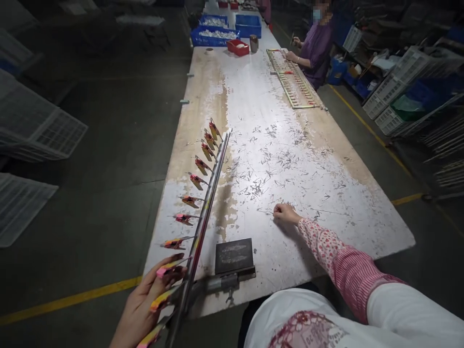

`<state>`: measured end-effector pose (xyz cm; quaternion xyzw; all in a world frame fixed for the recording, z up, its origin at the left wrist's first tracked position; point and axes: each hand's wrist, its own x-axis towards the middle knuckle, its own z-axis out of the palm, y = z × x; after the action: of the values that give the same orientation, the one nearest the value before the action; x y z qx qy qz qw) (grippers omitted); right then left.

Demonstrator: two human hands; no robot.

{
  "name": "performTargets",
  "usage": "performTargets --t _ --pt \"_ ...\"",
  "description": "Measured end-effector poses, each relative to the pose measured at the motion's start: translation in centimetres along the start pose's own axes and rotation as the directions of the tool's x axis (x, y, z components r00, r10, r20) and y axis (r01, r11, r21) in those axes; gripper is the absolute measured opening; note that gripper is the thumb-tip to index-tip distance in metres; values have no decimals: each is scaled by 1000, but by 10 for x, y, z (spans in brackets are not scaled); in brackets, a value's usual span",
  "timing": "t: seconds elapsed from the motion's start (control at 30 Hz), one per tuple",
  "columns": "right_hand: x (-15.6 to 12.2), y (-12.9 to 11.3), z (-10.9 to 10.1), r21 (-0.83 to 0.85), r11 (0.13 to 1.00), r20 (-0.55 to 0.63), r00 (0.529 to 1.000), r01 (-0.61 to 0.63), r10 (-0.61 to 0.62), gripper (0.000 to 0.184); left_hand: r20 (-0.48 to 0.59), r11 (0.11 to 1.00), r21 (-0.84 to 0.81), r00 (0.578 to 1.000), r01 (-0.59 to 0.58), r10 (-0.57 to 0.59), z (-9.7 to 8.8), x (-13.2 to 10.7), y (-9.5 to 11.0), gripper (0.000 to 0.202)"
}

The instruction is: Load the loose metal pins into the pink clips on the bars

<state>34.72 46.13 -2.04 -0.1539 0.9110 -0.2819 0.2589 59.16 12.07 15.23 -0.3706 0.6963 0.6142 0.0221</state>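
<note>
My left hand (pixel 145 302) grips the near end of a long metal rod rack (pixel 208 191) that slants away over the table's left side. Several small pink, orange and yellow painted pieces (pixel 197 181) stick out from its left side on thin wires. My right hand (pixel 284 212) rests on the white worn table (pixel 326 193) with its fingers pinched together among several thin scattered wires (pixel 259 186); what it pinches is too small to make out. A dark flat block (pixel 234 255) lies near the front edge, above a metal clamp (pixel 226 282).
A person in purple sits at the far right beside a long rack (pixel 292 79) lying on the table. Blue bins (pixel 215 36), a red tray (pixel 238 47) and a cup (pixel 253 43) stand at the far end. White crates (pixel 39 130) are stacked on the floor at left.
</note>
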Motion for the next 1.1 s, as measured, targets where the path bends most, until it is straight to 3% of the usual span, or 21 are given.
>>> performTargets --t 0.13,0.33,0.43,0.67,0.8,0.9,1.0,1.1 --pt "-19 -2 7 77 997 -60 998 14 -10 15 137 989 -150 991 15 6 1 2 -2 65" --pt "-35 -10 8 121 992 -183 982 -33 55 14 223 992 -105 970 -75 97 -2 3 -1 65" --pt "-44 -16 5 167 985 -198 978 -31 65 9 262 991 -85 958 -101 120 1 1 3 62" --pt "-72 -38 0 344 939 -174 984 27 35 12 358 962 -220 905 -159 232 4 7 -1 58" --pt "-96 -80 -2 487 862 -165 984 143 -70 21 489 956 -239 830 -169 268 1 16 -9 54" --pt "-120 -133 0 658 695 -155 955 291 -253 24 523 952 -225 799 -207 297 0 23 -9 49" --pt "-141 -191 1 673 599 -196 885 434 -421 23 585 946 -175 744 -272 322 1 31 -6 43" --pt "-152 -236 2 405 635 -347 753 658 -559 18 605 919 -148 701 -365 376 4 40 -9 37"
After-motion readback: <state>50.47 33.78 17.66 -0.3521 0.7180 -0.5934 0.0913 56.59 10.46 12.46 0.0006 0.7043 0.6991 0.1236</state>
